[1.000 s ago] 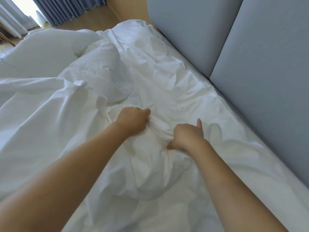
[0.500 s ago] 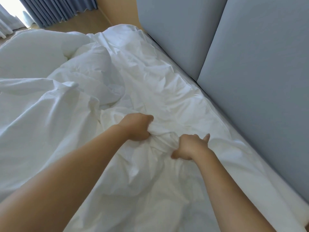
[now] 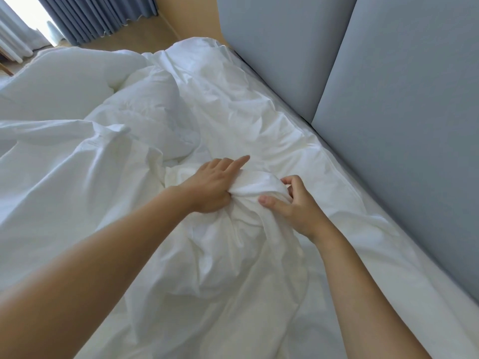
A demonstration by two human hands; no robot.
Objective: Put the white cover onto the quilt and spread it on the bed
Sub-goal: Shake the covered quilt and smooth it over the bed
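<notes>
From the head camera, both bare forearms reach forward and down over a bed (image 3: 388,255) heaped with white bedding. In the middle of the view a bunched knot of the white cover (image 3: 233,242) rises from the mattress, bulging as though padded from within, though where cover ends and quilt begins cannot be told in this lump.

The left hand (image 3: 210,185) grips the left side of the knot: its thumb and lower fingers are pressed into a gathered fold of the white cover, while the index finger sticks out straight, pointing toward the headboard. The right hand (image 3: 295,203) sits just beside it on the right side of the same knot. Its fingers (image 3: 269,202) are loosely spread and curled, the thumb and forefinger pinching a small ridge of fabric at the top, the other fingers resting on the cloth. The two hands are near each other, with only the crest of fabric between them.

Further back, a puffy mass of quilt (image 3: 145,107) lies crumpled toward the far end of the bed, and a flatter sheet of the cover drapes away to the left. A grey padded headboard (image 3: 388,86) runs along the right side, touching the mattress edge. Blue-grey curtains (image 3: 98,16) hang at the top left above a wooden floor (image 3: 134,35).
</notes>
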